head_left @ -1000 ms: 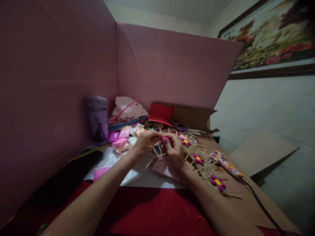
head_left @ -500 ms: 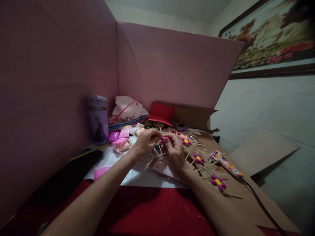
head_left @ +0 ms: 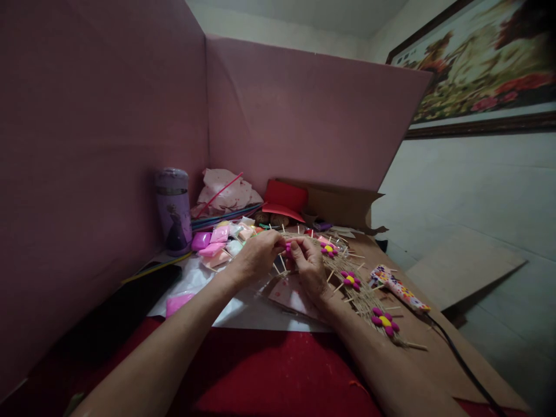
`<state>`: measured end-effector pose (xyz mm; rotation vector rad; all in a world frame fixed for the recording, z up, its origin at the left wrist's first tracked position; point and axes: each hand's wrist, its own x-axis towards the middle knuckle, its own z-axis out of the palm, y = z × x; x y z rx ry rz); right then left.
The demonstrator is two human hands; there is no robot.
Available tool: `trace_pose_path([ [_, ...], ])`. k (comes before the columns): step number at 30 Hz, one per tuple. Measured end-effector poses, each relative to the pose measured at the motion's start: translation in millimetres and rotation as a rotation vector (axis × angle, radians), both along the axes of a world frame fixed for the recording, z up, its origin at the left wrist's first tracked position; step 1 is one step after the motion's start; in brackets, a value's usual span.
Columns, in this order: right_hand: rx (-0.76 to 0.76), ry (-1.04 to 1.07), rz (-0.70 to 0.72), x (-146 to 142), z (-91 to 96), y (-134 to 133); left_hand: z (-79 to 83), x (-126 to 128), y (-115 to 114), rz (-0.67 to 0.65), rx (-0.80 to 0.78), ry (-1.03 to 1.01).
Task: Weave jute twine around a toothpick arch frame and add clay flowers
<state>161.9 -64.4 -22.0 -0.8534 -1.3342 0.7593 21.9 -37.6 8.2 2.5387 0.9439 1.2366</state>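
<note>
A small piece of magenta clay (head_left: 288,249) shows between my two hands, partly hidden by the fingers. My right hand (head_left: 309,265) pinches it between thumb and fingers. Against its other side, the bent fingers of my left hand (head_left: 259,255) are closed on it too. Both hands are above a ring of woven twine and wooden sticks (head_left: 362,307). Magenta flowers with yellow centres, such as the front flower (head_left: 384,321), sit along the ring's right side. My forearms and hands cover part of the ring's near and left portions.
A flower-patterned glue gun (head_left: 399,289) with a black cord lies on the cardboard (head_left: 452,365) at right. Several clay packets (head_left: 212,249) lie at left by a purple tumbler (head_left: 174,214). Pink panels (head_left: 304,116) stand behind and left. Red cloth (head_left: 269,370) covers the near edge.
My left hand has turned and shifted slightly, its fingers now lower and closer against the magenta clay. My right hand stays almost in place.
</note>
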Motion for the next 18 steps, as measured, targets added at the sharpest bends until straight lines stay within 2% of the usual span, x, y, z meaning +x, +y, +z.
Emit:
trace_pose_path([
  [2, 0.009, -0.003, -0.014, 0.8, -1.0, 1.5, -0.3, 0.6, -0.4, -0.014, -0.067, -0.016],
  [4, 0.032, -0.006, -0.034, 1.7, -2.0, 3.2, 1.3, 1.1, -1.4, -0.115, -0.224, -0.110],
  [7, 0.062, 0.004, -0.086, 3.2, -2.9, 5.7, 5.5, 0.6, -2.0, -0.325, -0.539, -0.389],
  [9, 0.047, 0.027, -0.126, 4.1, -2.8, 6.7, 7.3, -0.8, -0.5, -0.402, -0.676, -0.598],
  [12, 0.018, 0.048, -0.161, 5.0, -1.8, 7.1, 6.5, -3.3, 3.8, -0.415, -0.755, -0.763],
  [18, 0.036, 0.080, -0.107, 2.8, -1.6, 6.3, 1.4, -2.6, 6.4, -0.376, -0.734, -0.721],
])
